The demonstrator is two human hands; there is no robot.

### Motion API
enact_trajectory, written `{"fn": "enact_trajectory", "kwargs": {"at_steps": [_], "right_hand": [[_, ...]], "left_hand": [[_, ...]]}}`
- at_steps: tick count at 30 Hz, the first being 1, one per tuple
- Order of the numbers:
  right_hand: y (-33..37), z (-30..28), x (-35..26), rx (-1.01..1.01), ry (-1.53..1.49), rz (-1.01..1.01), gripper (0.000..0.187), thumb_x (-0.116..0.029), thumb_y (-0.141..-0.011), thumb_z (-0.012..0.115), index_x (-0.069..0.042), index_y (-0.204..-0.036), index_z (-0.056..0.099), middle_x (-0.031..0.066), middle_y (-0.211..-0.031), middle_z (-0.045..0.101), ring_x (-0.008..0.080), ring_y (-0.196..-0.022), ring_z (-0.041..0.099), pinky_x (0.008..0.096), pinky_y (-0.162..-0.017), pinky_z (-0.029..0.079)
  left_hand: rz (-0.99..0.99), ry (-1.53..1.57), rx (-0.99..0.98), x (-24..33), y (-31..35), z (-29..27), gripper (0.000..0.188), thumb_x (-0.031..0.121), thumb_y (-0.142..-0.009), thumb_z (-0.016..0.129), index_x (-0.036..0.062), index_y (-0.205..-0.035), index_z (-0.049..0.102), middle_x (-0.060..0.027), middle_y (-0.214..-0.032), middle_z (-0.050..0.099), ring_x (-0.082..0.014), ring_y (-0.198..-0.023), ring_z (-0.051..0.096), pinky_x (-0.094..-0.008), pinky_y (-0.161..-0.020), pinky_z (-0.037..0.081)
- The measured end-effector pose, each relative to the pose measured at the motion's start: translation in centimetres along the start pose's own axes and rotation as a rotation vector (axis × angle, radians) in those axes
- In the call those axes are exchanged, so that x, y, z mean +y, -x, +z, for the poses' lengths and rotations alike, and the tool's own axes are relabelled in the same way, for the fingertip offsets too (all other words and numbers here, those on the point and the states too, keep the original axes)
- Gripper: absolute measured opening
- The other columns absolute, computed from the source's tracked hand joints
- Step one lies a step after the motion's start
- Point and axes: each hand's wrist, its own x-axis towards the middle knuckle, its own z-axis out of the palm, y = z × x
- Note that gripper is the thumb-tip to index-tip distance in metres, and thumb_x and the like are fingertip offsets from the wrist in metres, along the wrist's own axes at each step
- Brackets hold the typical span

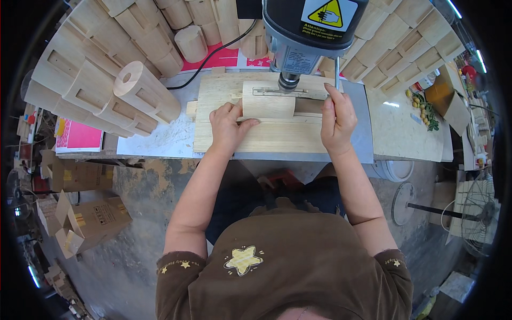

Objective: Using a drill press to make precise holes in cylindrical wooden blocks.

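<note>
A pale wooden cylinder (266,108) lies on its side on a wooden board (226,140) under the drill press (304,40). Along its top runs a narrow slot with what looks like a thin metal strip (274,92). The drill chuck (288,81) hangs just above that slot; the bit's tip is hard to make out. My left hand (228,125) grips the cylinder's left end, thumb along the front. My right hand (339,118) is closed around the lower end of the press's metal lever (337,74), right of the cylinder.
Stacked wooden cylinders with cut recesses (144,90) stand at the left and back; more stacks (405,48) rise at the back right. A black cable (213,52) crosses behind the board. Cardboard boxes (98,218) sit on the floor left, a fan (480,216) at right.
</note>
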Motion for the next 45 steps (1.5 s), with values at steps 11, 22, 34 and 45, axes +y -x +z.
{"fn": "enact_trajectory", "kwargs": {"at_steps": [11,22,34,45], "right_hand": [[-14.8,-3.1,-2.5,0.039,0.044,-0.032,0.021,-0.016,-0.090,0.052,0.002,-0.079,0.058,-0.0015,-0.061,0.044,0.0059,-0.056,0.036,0.0220,-0.052,0.030],[-16.1,-3.4,-2.0,-0.074,0.088,0.160,0.030,-0.023,-0.088,0.050,0.004,-0.082,0.060,0.0119,-0.068,0.055,0.0190,-0.064,0.052,0.0302,-0.059,0.040],[-4.4,-4.0,-4.1,-0.005,-0.034,0.039,0.008,-0.004,-0.081,0.055,0.001,-0.084,0.060,0.0086,-0.063,0.053,0.0169,-0.050,0.048,0.0270,-0.048,0.037],[0.8,-0.2,1.5,0.007,-0.022,-0.142,0.018,-0.003,-0.078,0.056,-0.001,-0.095,0.059,0.0121,-0.079,0.058,0.0261,-0.066,0.053,0.0337,-0.062,0.040]], "left_hand": [[-0.007,-0.027,0.038,2.0,-0.3,0.7,0.037,0.029,-0.062,0.078,0.0123,-0.092,0.066,0.0002,-0.070,0.054,-0.0200,-0.072,0.052,-0.0355,-0.075,0.032],[-0.022,-0.026,-0.016,3.2,-0.6,2.3,0.056,0.037,-0.061,0.076,0.0114,-0.109,0.063,-0.0011,-0.073,0.052,-0.0194,-0.077,0.051,-0.0374,-0.076,0.029],[-0.010,-0.041,-0.006,3.2,-0.4,2.2,0.056,0.036,-0.060,0.077,0.0121,-0.109,0.063,-0.0008,-0.074,0.052,-0.0189,-0.077,0.051,-0.0368,-0.076,0.030],[-0.034,-0.038,-0.015,3.1,-0.4,2.5,0.055,0.037,-0.061,0.077,0.0118,-0.108,0.064,-0.0008,-0.074,0.052,-0.0190,-0.078,0.051,-0.0373,-0.077,0.030]]}}
